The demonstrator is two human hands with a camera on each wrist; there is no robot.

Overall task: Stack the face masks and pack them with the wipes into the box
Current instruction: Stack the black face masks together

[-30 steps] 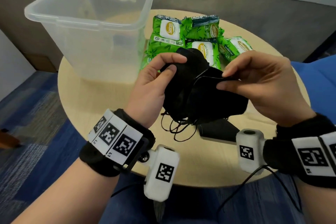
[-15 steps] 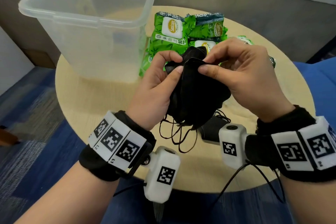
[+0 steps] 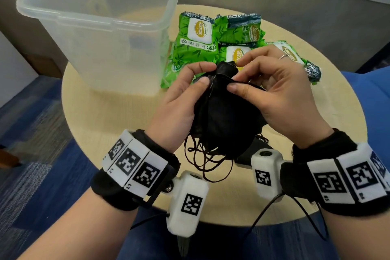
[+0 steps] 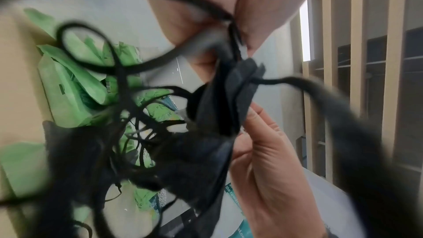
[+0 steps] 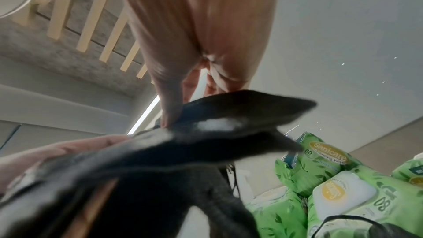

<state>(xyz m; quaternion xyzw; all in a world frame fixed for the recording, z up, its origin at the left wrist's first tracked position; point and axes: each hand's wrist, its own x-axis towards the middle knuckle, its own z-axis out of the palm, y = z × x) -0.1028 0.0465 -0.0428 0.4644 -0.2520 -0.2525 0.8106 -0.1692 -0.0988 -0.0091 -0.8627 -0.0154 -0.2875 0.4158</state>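
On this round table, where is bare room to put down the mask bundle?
Bare tabletop lies in front of the clear plastic box, left of the left hand. The far right side is crowded with green wipes packs. A black mask lies below the held black face masks.

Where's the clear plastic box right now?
In the head view, the clear plastic box stands upright at the round table's far left, beside the green wipes packs.

Round table, blue carpet
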